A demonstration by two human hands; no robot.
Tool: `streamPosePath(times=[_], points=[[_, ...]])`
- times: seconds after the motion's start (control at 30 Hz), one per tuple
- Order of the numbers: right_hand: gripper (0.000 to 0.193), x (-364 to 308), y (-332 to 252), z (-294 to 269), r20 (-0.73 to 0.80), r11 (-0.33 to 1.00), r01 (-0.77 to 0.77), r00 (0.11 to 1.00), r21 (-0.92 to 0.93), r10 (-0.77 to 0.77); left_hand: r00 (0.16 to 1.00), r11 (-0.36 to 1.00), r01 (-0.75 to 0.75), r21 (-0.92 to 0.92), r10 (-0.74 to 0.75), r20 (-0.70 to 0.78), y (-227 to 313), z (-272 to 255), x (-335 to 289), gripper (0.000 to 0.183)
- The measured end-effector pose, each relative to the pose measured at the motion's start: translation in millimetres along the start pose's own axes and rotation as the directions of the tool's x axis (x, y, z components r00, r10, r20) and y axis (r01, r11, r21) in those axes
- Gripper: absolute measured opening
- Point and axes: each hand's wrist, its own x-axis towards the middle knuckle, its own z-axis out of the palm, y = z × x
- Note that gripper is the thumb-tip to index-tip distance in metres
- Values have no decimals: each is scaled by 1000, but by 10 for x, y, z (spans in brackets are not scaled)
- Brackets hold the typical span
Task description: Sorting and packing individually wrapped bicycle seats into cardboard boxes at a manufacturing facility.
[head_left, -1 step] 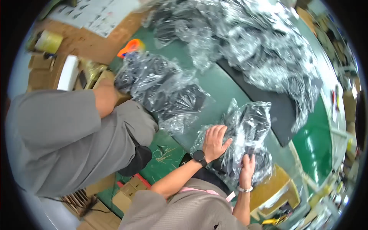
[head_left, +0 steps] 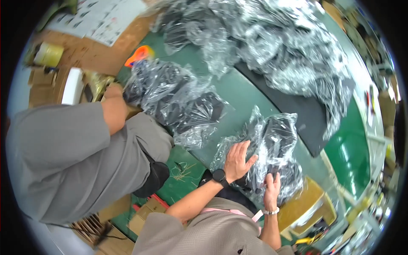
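Along the far edge of the green table (head_left: 238,95), a large heap of dark goods in clear plastic (head_left: 272,46) is spreading, partly covering a flat black panel (head_left: 304,121) that is separating it from the working area. Toward the table's left end, another wrapped bundle (head_left: 170,91) is lying near an orange object (head_left: 139,56), with a seated co-worker (head_left: 63,148) sitting beside it. A yellow bin (head_left: 312,191) is standing by the near right corner.

One plastic-wrapped dark bundle (head_left: 278,136) is lying at the near edge under two hands; one panel and one bin are showing, while the heap's pieces are overlapping too much for counting.

The left hand (head_left: 239,161), wearing a black watch (head_left: 219,175), is resting palm down on the wrap, its fingers lying close together, its thumb standing apart. The right hand (head_left: 272,187), wearing a pale bracelet (head_left: 270,211), is reaching up from below, thumb and index finger pinching a dark strip (head_left: 274,169).
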Motion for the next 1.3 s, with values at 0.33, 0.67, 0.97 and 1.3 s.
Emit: streamPosePath(times=[0.33, 0.67, 0.97, 1.3], points=[[32, -425, 534, 320, 380, 898, 68, 918, -435, 114, 867, 681, 458, -572, -485, 116, -168, 359, -449, 58], [28, 782, 205, 282, -37, 897, 221, 967, -383, -254, 954, 943, 262, 207, -285, 89, -362, 397, 290, 51], [50, 1453, 420, 485, -125, 961, 120, 980, -250, -155, 963, 963, 266, 41, -268, 35, -792, 616, 254, 69], [55, 640, 383, -369, -370, 687, 175, 736, -706, -567, 955, 962, 271, 34, -273, 116, -958, 573, 202, 62]])
